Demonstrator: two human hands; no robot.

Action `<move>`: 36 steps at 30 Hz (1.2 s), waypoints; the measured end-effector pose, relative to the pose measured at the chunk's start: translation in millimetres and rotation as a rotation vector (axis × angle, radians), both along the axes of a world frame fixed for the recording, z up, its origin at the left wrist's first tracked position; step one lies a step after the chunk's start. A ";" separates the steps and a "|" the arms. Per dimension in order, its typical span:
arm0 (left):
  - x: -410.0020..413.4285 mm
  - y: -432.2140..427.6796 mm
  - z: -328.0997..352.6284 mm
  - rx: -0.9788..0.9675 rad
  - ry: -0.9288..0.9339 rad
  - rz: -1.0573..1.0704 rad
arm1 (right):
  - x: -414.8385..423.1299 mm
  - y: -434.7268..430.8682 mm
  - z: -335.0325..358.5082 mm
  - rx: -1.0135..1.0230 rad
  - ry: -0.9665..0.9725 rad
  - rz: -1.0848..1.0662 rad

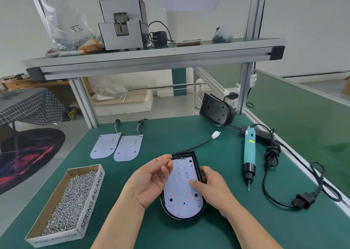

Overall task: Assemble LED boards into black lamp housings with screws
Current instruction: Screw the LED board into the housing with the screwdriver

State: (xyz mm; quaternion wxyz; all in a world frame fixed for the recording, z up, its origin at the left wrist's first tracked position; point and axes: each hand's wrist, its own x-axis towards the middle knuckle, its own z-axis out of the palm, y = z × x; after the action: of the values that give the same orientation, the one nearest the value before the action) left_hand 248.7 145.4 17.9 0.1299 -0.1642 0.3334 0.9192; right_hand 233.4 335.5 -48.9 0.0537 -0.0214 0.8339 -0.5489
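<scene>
The left hand (151, 180) is palm up, its thumb and forefinger pinching a tiny screw (168, 160) over the far left corner of the board (181, 190). The right hand (212, 188) grips the housing (182, 218) from the right, fingers curled over its wall and thumb pressed on the board. The board is white, dotted with red and orange LEDs, square at the far end and rounded at the near end. It lies flat inside the black housing, between the two hands on the green table (170, 135). Its cable (200, 144) runs away to a white plug. Beyond the left hand there is bare mat, then two spare boards (106, 145) side by side. Right of the right hand lies a teal screwdriver (249, 150), apart from the housing, with a coiled cord and the table's rail past it. Left of the left hand sits a cardboard box (92, 197), well filled with silver screws (72, 197).
</scene>
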 end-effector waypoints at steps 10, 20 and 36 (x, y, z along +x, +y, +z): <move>-0.3 3.4 3.1 -0.016 0.004 -0.042 | 0.0 0.5 0.4 -0.006 -0.004 0.002; -0.7 11.2 1.2 -0.166 0.060 -0.078 | 0.0 0.8 -1.7 -0.028 -0.013 -0.004; -5.3 53.1 -46.0 -1.059 0.223 0.027 | -1.0 -2.0 -0.3 0.071 0.019 -0.034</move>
State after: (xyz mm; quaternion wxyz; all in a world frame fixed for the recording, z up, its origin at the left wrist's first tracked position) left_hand 243.4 198.6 -28.1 -0.0187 -0.1130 0.7606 0.6391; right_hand 232.4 333.5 -49.2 0.0370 -0.0106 0.8536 -0.5195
